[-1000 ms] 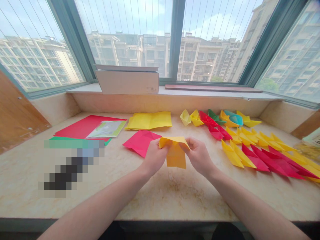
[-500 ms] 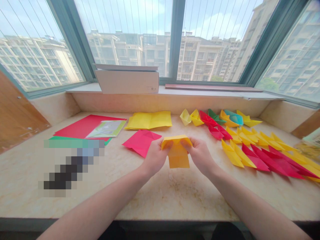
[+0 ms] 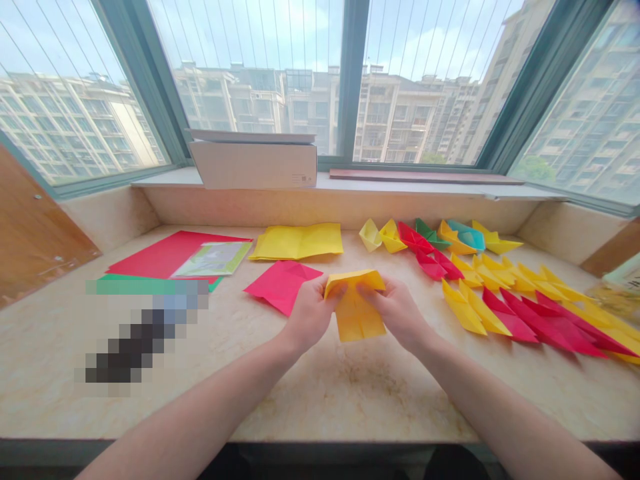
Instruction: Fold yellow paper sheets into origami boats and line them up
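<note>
Between my hands, a folded piece of orange-yellow paper is held above the counter, its lower flap hanging down. My left hand grips its left side, with the thumb pressed on the front. On the opposite side my right hand pinches the paper the same way, thumb inward. The fingers behind the paper are hidden. A folded pink-red paper lies on the counter just beyond my left hand. Past it rests a stack of creased yellow paper.
Rows of folded paper boats in yellow, red, green and blue cover the right side. Red sheets, a green sheet and a clear packet lie left, near a blurred-out patch. A white box stands on the windowsill.
Both hands have shifted slightly right, and the right thumb has come inward onto the paper. The hanging flap now looks a little wider and lower.
</note>
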`<state>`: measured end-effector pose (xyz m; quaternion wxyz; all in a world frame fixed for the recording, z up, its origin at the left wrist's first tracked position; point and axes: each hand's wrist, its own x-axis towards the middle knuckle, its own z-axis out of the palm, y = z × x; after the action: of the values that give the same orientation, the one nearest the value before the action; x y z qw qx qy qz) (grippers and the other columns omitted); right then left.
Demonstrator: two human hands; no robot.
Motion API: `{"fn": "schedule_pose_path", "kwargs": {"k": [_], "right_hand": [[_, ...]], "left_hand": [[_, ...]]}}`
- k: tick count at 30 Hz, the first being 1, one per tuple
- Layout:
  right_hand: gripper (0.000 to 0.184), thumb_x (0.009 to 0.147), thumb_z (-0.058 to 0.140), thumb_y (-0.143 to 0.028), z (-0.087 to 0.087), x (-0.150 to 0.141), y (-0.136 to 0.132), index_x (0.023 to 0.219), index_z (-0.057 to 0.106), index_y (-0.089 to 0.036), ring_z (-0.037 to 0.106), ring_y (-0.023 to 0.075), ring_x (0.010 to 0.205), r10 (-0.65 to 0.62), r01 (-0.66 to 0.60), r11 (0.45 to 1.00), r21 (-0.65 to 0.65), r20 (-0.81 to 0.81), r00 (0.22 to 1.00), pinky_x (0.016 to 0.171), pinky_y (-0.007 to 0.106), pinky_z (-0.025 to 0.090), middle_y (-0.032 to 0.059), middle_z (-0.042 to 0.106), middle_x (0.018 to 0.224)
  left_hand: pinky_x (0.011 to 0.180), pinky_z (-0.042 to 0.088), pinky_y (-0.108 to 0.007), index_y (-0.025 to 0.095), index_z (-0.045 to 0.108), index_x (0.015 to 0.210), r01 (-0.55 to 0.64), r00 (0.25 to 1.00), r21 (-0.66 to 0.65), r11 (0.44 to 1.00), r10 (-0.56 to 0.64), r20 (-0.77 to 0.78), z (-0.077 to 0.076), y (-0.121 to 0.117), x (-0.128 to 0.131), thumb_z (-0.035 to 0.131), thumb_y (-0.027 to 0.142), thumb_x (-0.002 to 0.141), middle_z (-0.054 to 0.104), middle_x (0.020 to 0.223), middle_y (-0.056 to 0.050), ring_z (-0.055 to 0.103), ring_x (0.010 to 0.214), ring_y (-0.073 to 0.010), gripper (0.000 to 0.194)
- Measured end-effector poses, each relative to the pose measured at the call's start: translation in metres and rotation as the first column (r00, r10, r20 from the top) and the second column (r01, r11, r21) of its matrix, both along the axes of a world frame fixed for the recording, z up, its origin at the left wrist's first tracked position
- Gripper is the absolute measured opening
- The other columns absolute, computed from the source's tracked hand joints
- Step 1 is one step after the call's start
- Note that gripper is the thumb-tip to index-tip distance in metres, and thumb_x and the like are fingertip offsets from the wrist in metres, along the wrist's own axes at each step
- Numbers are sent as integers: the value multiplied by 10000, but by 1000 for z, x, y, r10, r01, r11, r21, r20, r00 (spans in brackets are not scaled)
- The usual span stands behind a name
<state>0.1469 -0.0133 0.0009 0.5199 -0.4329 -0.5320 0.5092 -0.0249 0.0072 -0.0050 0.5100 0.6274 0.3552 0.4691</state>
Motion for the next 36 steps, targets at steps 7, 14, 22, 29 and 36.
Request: {"fn": "schedule_pose_path", "kwargs": {"k": [7, 14, 22, 29, 36], "right_hand": [[499, 703, 784, -395, 5, 0, -1, 1105, 518, -266, 673, 194, 636, -14, 4, 999, -52, -180, 983, 589, 302, 531, -12, 698, 815], [328, 744, 655, -364, 9, 1, -2, 1037, 555, -256, 654, 195, 587, -72, 57, 994, -95, -160, 985, 517, 288, 505, 10, 695, 789], [196, 704, 654, -344, 11, 3, -1, 831, 541, -247, 588, 171, 490, -128, 85, 981, -175, -251, 960, 452, 249, 415, -36, 627, 613], [175, 722, 599, -339, 11, 5, -1, 832, 492, -255, 556, 167, 481, -107, 75, 984, -162, -203, 973, 445, 253, 411, -36, 606, 619], [70, 740, 488, -213, -1, 11, 0, 731, 556, -227, 480, 153, 592, -198, 152, 947, 283, 139, 970, 530, 251, 374, -19, 531, 654]], "left_hand": [[670, 526, -272, 165, 599, 1029, 39, 992, -119, 992, -24, 122, 4, -4, 5, 709, 470, 801, 687, 829, -30, 649, 738, -173, 397], [678, 557, -290, 237, 530, 1168, 85, 964, -146, 986, -45, 262, 10, -10, 9, 699, 394, 812, 712, 860, -12, 695, 719, -169, 424], [707, 542, -289, 221, 586, 1029, 228, 917, -131, 965, -167, 362, 4, -8, 6, 645, 300, 828, 734, 904, -37, 716, 788, -186, 224], [802, 558, -340, 200, 636, 1154, 172, 933, -90, 981, -133, 334, 0, -7, 6, 566, 268, 834, 719, 1082, -82, 710, 887, -206, 334], [820, 549, -312, 179, 551, 1312, 26, 985, 46, 999, -33, 171, 9, -8, 2, 631, 237, 840, 735, 1058, -100, 701, 916, -206, 483]]}}
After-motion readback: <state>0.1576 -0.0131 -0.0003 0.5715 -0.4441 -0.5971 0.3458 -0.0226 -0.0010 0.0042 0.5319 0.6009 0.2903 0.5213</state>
